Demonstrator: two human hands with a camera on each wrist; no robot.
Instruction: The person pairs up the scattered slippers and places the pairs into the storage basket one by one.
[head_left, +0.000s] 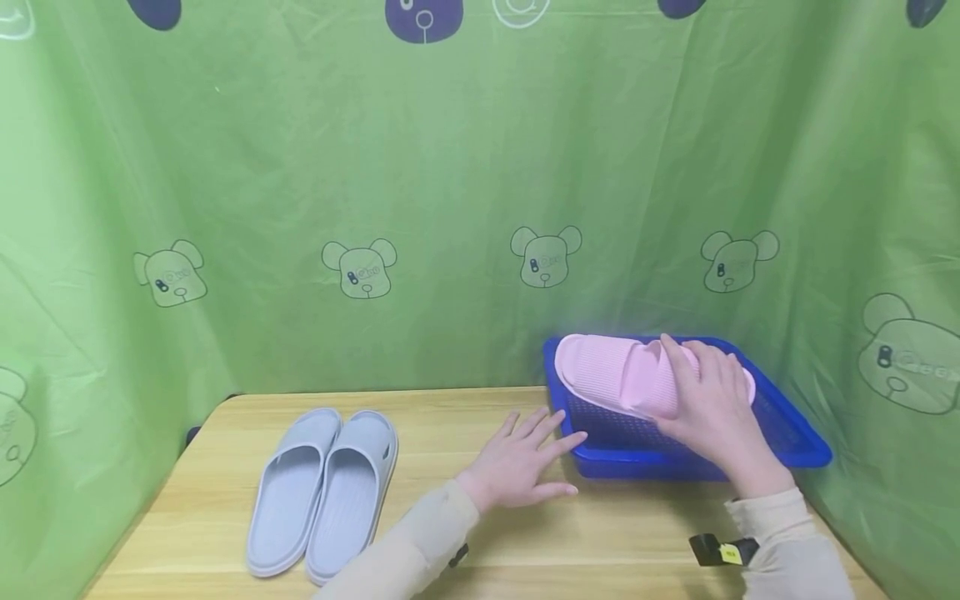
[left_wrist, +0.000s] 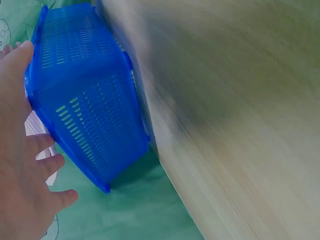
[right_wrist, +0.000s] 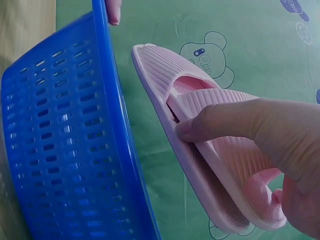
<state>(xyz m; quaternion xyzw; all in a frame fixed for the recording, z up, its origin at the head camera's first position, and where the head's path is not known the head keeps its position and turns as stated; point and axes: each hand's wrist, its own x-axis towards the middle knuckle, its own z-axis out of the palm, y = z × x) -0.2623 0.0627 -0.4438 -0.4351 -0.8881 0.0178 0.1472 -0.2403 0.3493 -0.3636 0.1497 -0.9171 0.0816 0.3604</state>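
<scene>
My right hand grips a pair of pink slippers over the blue plastic basket. In the right wrist view the thumb presses along the side of the slippers, which lie one against the other and tilted, beside the rim of the basket. My left hand has its fingers spread, with the fingertips right at the basket's left rim. The left wrist view shows that hand alongside the perforated basket wall, with nothing in its grasp.
A pair of grey-blue slippers lies side by side on the left of the wooden table. Green cloth with bear prints hangs behind and at both sides. A black strap with a yellow tag shows by the right wrist.
</scene>
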